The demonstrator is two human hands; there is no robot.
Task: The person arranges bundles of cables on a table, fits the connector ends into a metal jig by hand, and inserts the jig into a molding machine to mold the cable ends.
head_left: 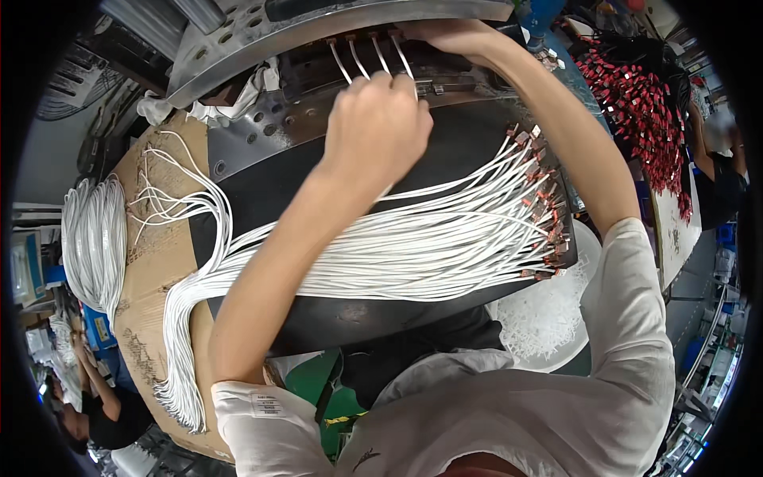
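Note:
My left hand (375, 127) is closed round several white cables (380, 56), which stick out beyond its fist. The cables' far ends, with small connectors, reach a dark metal slot under the steel press plate (262, 56). At that slot, beside the rightmost connector, is my right hand (449, 36); its fingertips are hidden by the machine edge. Below my left hand, a thick bundle of white cables (421, 246) lies across the black bench top. Brown and orange connectors (548, 215) fan out at the bundle's right end, and its left end droops over cardboard.
A coil of white cable (94, 246) hangs over the cardboard (171, 238) at left. A white bowl (584, 246) of clear plastic scraps stands at lower right. Red-ended cables (636, 103) are heaped beyond my right arm. Other people (111, 409) work at both sides.

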